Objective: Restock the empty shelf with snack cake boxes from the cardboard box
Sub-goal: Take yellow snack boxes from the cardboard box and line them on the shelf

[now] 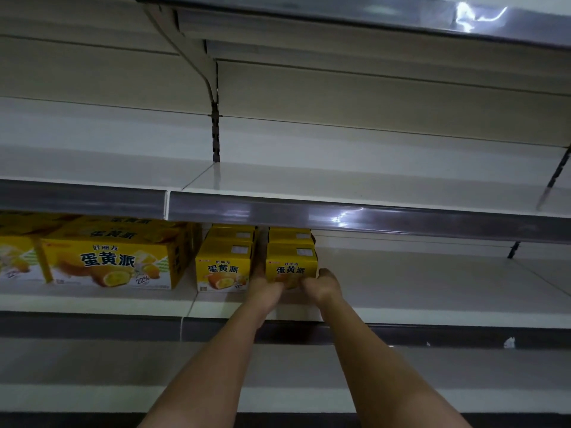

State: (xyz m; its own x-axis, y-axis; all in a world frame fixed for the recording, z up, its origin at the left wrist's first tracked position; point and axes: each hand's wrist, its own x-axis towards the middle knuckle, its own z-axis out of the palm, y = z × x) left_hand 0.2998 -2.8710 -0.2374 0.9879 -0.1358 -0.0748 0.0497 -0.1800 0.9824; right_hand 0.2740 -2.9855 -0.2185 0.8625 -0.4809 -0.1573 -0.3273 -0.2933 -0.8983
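Both hands, left hand [265, 284] and right hand [321, 284], grip the front snack cake box [290, 267] on the shelf [432, 291]. Long axis runs near-to-far. Free space lies right.

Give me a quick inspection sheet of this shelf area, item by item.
Surface: middle shelf, bare to the right of the boxes.
Job's things: small yellow box at the front of its row; neighbouring small box to its left; large boxes further left.
Clutter: white scrap on the shelf's front strip.
Hands: left hand and right hand grip the small yellow box from either side.
Cables: nothing seen.
Surroundings: upper shelf holds nothing.
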